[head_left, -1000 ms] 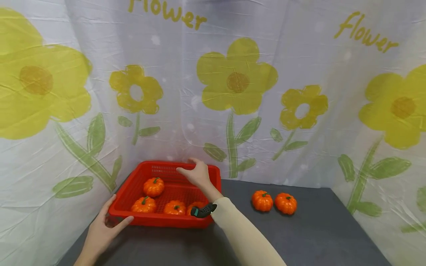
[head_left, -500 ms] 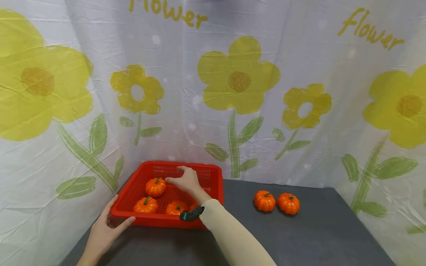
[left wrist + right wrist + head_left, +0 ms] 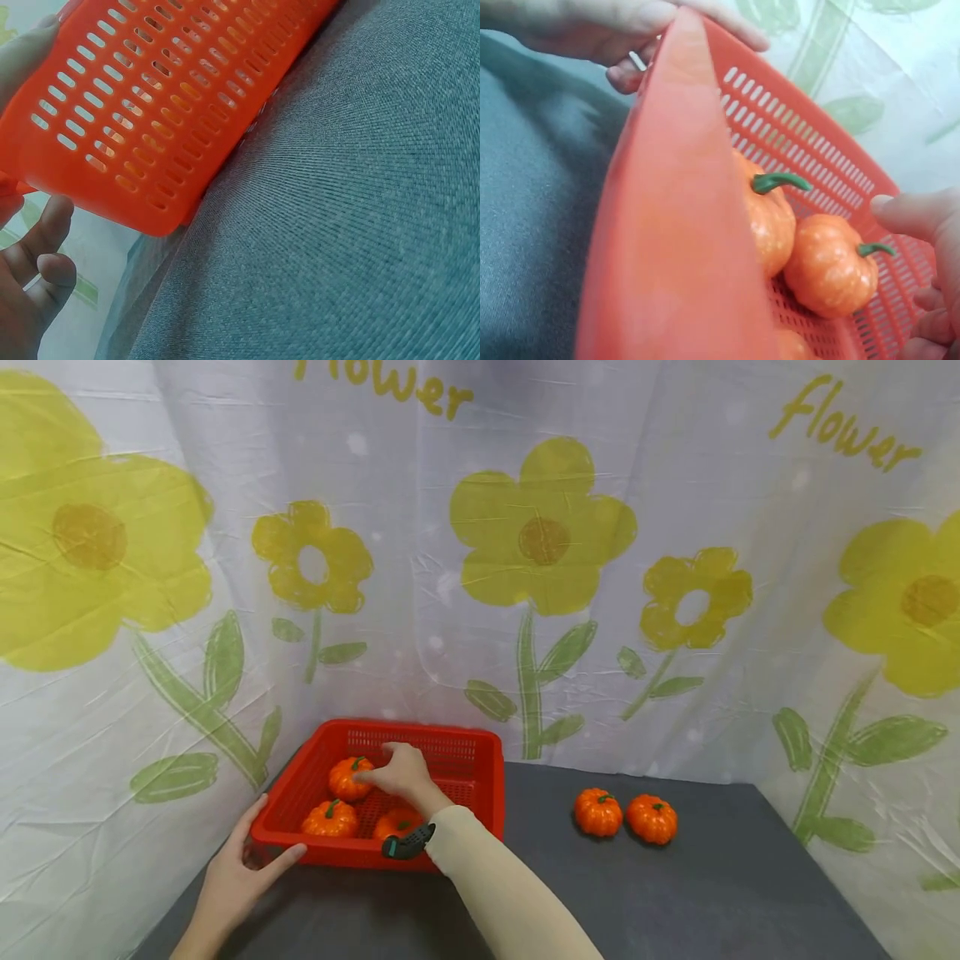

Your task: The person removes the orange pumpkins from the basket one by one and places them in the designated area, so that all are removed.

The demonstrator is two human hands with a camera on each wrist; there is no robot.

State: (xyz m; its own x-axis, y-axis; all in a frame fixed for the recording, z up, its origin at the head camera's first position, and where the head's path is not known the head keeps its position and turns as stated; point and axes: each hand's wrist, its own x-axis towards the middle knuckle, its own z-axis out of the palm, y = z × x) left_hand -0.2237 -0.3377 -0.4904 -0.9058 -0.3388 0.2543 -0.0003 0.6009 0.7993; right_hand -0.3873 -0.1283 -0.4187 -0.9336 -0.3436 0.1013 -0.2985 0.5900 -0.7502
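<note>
A red plastic basket [image 3: 480,745] with slotted walls holds several small orange pumpkins with green stems. My left hand [image 3: 236,877] grips its front left corner, thumb along the front rim and fingers at the left side. Inside the basket, my right hand [image 3: 405,777] reaches over to the rear left pumpkin [image 3: 345,781], thumb overlapping it in the head view. The right wrist view shows the thumb and fingers [image 3: 930,330] apart, beside that pumpkin [image 3: 832,270]. Nearer the front lie another pumpkin [image 3: 330,820] and one [image 3: 396,822] partly behind my right wrist.
Two more pumpkins, a left one [image 3: 597,812] and a right one [image 3: 652,819], sit on the dark grey table [image 3: 720,877] right of the basket. A white curtain [image 3: 420,677] with yellow flowers hangs close behind the basket and along both sides.
My right hand has moved left and lower across the basket to the rear left pumpkin; its wrist now hides a front pumpkin. My left hand stays at the corner.
</note>
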